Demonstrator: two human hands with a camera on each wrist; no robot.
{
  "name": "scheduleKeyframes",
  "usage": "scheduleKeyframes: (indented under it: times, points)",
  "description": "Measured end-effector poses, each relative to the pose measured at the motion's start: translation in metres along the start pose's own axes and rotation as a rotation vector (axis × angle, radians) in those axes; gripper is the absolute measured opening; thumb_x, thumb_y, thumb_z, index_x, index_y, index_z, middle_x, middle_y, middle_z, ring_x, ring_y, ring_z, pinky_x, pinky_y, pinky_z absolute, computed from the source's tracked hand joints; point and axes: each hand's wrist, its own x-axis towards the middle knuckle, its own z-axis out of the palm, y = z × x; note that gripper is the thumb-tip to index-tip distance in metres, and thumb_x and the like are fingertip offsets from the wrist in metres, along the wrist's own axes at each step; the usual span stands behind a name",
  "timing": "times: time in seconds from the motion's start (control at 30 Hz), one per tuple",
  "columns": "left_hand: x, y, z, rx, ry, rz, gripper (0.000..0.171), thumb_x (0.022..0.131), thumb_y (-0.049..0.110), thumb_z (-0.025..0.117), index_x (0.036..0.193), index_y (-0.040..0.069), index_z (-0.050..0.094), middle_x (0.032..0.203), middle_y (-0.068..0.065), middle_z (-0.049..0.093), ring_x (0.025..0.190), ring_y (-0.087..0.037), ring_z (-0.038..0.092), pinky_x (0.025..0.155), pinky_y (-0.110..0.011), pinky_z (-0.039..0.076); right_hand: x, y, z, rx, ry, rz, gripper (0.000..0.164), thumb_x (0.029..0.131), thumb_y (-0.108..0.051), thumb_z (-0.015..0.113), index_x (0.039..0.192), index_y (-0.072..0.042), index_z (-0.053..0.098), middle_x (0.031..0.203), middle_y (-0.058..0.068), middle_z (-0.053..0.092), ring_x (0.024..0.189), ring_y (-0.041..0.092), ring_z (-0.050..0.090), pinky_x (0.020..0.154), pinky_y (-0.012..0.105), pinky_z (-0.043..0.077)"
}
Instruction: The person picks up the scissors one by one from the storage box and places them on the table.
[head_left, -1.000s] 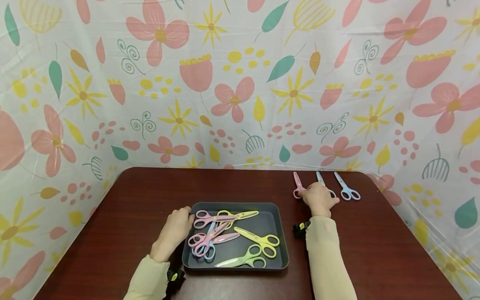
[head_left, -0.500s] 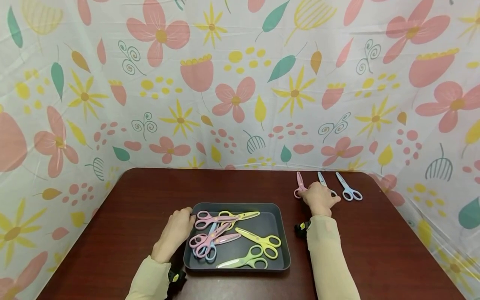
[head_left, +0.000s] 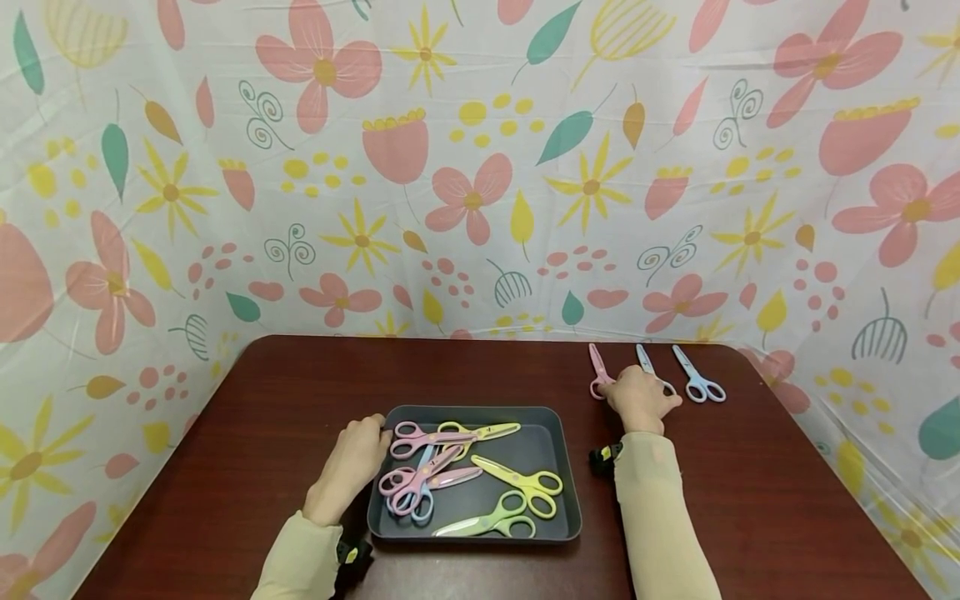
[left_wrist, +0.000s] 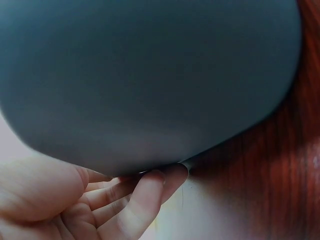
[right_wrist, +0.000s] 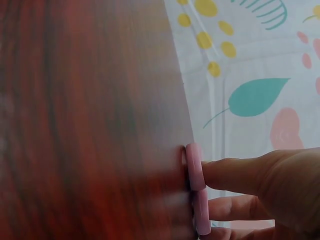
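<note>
A dark grey tray [head_left: 566, 433] holds several pairs of pink, yellow, blue and green scissors. At its upper left corner my left hand [head_left: 352, 458] grips the tray's edge; bent fingers [left_wrist: 145, 195] lie against the outer wall in the left wrist view. Toward the back right of the table, my right hand [head_left: 637, 400] holds pink scissors [head_left: 597, 367] by the handles. Their blades point to the back edge. In the right wrist view the fingertips meet the two pink handle loops [right_wrist: 196, 167]. The hand partly hides blue scissors [head_left: 645, 358] beside them.
Another pair of blue scissors [head_left: 697, 379] lies to the right of the right hand. All three pairs there lie roughly side by side along the back edge of the dark wooden table [head_left: 300, 383]. A flower-patterned curtain [head_left: 465, 275] hangs right behind the table.
Both hands stay where they were, the left at the tray and the right at the pink scissors. The head view shifts only slightly.
</note>
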Motion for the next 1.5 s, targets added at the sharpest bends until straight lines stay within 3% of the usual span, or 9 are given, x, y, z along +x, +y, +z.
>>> scheduleKeyframes:
  times: [0.47,0.6,0.77,1.0,1.27,1.4,1.5]
  points:
    - [-0.001,0.0,0.002,-0.01,0.001,-0.001,0.011,0.094,0.007,0.06,0.095,-0.003,0.065,0.076,-0.01,0.063,0.063,-0.02,0.058,0.057,-0.037,0.045,-0.003,0.002,-0.008,-0.002,0.017,0.007,0.046,0.087,-0.05,0.067,0.078,-0.005,0.066,0.109,0.035,0.056,0.109,0.055,0.045,0.09,0.078,0.015]
    - [-0.001,0.0,0.002,-0.019,-0.009,-0.007,0.011,0.094,0.006,0.059,0.095,-0.004,0.065,0.073,-0.009,0.061,0.06,-0.019,0.056,0.054,-0.035,0.044,-0.008,0.002,-0.017,0.007,0.041,-0.025,0.042,0.088,-0.048,0.067,0.076,-0.007,0.067,0.103,0.03,0.058,0.11,0.055,0.044,0.09,0.079,0.015]
    - [-0.001,0.0,0.002,-0.013,0.0,0.001,0.01,0.094,0.006,0.06,0.092,-0.002,0.064,0.07,-0.008,0.058,0.058,-0.019,0.056,0.053,-0.035,0.043,-0.017,0.0,-0.031,0.067,0.059,-0.072,0.035,0.089,-0.041,0.067,0.091,-0.006,0.066,0.102,0.023,0.057,0.111,0.053,0.042,0.088,0.079,0.015]
    - [-0.001,0.0,0.0,-0.002,0.001,0.012,0.01,0.094,0.006,0.061,0.095,-0.003,0.065,0.072,-0.009,0.06,0.061,-0.02,0.058,0.055,-0.036,0.044,-0.032,-0.004,-0.046,0.092,0.012,-0.146,0.045,0.091,-0.045,0.064,0.11,-0.005,0.064,0.11,0.022,0.06,0.115,0.051,0.042,0.089,0.079,0.017]
    - [0.0,0.0,-0.002,0.012,-0.005,-0.003,0.016,0.094,0.007,0.06,0.103,-0.006,0.066,0.081,-0.015,0.065,0.063,-0.021,0.059,0.056,-0.037,0.046,-0.052,-0.004,-0.058,0.169,-0.045,-0.306,0.052,0.094,-0.048,0.06,0.12,-0.003,0.062,0.116,0.022,0.061,0.11,0.046,0.048,0.083,0.065,0.033]
    - [0.0,0.0,-0.001,0.004,-0.019,-0.01,0.015,0.095,0.007,0.059,0.102,-0.005,0.065,0.075,-0.011,0.061,0.06,-0.019,0.056,0.054,-0.035,0.044,-0.063,-0.006,-0.061,0.224,-0.048,-0.359,0.053,0.095,-0.048,0.058,0.122,-0.003,0.061,0.108,0.019,0.064,0.095,0.035,0.057,0.075,0.05,0.045]
    - [0.0,0.0,-0.001,-0.006,-0.026,-0.014,0.013,0.095,0.007,0.058,0.099,-0.004,0.065,0.07,-0.008,0.057,0.057,-0.018,0.054,0.053,-0.034,0.042,-0.072,-0.009,-0.062,0.242,-0.053,-0.394,0.047,0.096,-0.044,0.059,0.121,-0.004,0.063,0.106,0.017,0.064,0.095,0.034,0.057,0.077,0.049,0.045]
